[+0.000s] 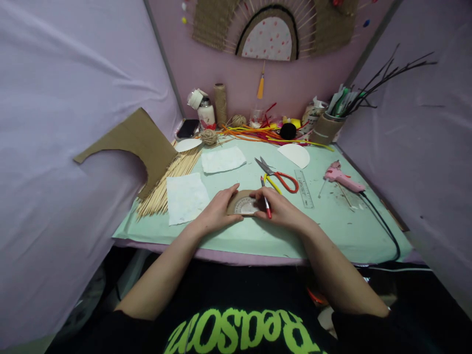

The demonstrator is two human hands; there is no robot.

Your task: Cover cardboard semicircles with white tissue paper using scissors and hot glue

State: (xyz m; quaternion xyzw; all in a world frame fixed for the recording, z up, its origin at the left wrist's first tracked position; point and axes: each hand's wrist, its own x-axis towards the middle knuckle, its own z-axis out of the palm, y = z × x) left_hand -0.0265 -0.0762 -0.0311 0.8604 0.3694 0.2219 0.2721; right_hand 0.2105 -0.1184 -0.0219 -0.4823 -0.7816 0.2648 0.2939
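Note:
In front of me a small brown cardboard piece (248,193) with a rounded top is gripped at both sides, just above the table's front edge. A clear protractor (246,205) lies against its face. My left hand (218,206) is closed on the left side of the cardboard, thumb near the protractor. My right hand (280,207) pinches the right side, and a red pen (267,202) is tucked between its fingers, tip pointing away from me. Red-handled scissors (280,176) lie open just beyond that hand, with a yellow stick-like thing (273,184) beside them.
A clear ruler (304,189) and a pink glue gun (342,178) with a black cord lie right. White sheets (187,197), bamboo sticks (162,194) and a large cut cardboard (147,142) are left. Yarn, a bottle (206,114) and a twig-filled pot (326,129) line the back.

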